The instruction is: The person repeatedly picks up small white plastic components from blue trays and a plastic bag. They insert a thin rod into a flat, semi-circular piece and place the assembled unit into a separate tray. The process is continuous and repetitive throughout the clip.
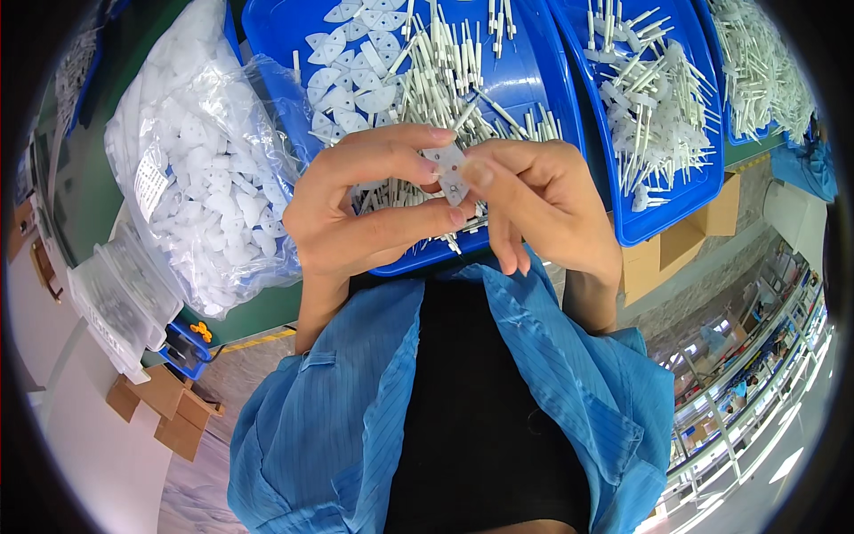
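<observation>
Between both hands, above the middle blue tray (534, 80), is a small white plastic plate (452, 169) with several holes. My left hand (360, 191) grips its left side, thumb below and index finger above. The thumb and index finger of my right hand (547, 191) pinch its right edge; the other fingers of that hand curl downward. Beneath the hands, the tray holds many thin white rods with metal pins (445, 71). Flat white leaf-shaped plates (351, 76) lie at its left. My fingers cover parts of the held plate.
Left of the tray lies a clear plastic bag (209, 169) full of white plates. A second blue tray (636, 227) on the right holds rods fitted with plates. Clear plastic containers (124, 289) stand at the table's left edge. Cardboard boxes (676, 249) are beyond the right tray's near end.
</observation>
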Demonstrator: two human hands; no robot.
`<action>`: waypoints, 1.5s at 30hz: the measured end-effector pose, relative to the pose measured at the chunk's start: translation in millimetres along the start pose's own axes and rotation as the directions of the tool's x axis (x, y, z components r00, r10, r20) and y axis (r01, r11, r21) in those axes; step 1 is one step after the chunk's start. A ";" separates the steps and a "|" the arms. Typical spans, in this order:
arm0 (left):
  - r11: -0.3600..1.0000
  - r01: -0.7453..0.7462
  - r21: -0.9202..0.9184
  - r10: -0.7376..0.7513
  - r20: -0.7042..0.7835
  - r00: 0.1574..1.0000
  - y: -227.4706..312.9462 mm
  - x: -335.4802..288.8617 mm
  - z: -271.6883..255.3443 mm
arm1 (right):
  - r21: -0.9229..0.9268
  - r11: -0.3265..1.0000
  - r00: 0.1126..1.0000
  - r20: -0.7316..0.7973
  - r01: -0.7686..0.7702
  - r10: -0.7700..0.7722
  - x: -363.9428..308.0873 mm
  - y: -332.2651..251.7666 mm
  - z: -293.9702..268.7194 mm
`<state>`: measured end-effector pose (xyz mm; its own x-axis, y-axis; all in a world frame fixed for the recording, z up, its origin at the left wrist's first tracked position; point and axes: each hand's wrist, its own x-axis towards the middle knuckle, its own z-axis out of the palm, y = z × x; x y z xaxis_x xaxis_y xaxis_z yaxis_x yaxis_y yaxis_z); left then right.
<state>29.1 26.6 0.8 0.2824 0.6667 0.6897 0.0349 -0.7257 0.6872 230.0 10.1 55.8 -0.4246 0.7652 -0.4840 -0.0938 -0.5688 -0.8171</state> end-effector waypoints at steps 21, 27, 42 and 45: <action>0.997 0.067 0.024 -0.067 0.001 0.998 7.5 2.9 -2.2 | 0.039 0.999 0.999 0.047 0.013 -0.014 0.8 -1.0 -1.5; 0.997 0.009 0.072 -0.003 -0.079 0.997 1.8 -0.4 4.0 | -0.069 0.994 0.993 -0.077 0.081 -0.086 -0.2 -0.3 10.1; 0.973 0.209 0.103 -0.199 -0.098 0.975 4.1 8.2 -1.2 | -0.223 0.938 0.960 -0.022 0.266 -0.278 2.9 13.1 9.1; 0.959 0.280 0.050 -0.274 -0.089 0.957 5.3 8.4 -1.5 | -0.284 0.915 0.950 -0.043 0.285 -0.309 4.9 15.4 10.2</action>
<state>30.2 28.7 10.6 0.1753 0.8527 0.4921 0.1600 -0.5179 0.8404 217.3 2.0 44.0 -0.3360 0.9157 -0.2205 0.0486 -0.2169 -0.9750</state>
